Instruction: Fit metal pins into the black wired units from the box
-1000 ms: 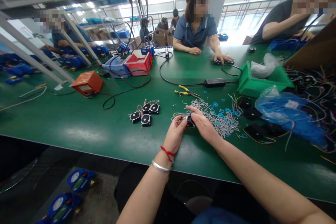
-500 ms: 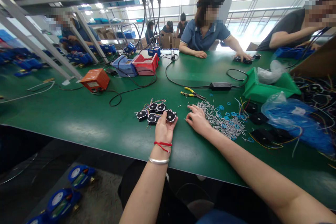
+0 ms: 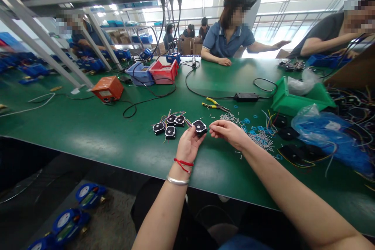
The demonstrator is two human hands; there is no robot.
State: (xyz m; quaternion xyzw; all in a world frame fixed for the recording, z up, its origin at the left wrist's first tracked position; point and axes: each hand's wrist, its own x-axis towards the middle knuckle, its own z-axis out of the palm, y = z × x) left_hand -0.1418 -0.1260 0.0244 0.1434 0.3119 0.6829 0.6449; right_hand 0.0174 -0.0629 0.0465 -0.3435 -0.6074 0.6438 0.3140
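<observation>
"While the left hand (image 3: 188, 141) grips the square black part (image 3: 199, 127) by its edge, what of the right hand (image 3: 230, 131)?"

"Its fingers are pinched narrow just beside it; whether around anything, I can't tell. Holding the part steady, corners uncovered, is probably best."

"Around them?"

"Screws (image 3: 262, 140) rightward on the tabletop (image 3: 125, 136), four similar parts (image 3: 170, 132) leftward."

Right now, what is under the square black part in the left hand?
Part of the left hand shows beneath the black part; its underside and anything else there are covered.
</observation>
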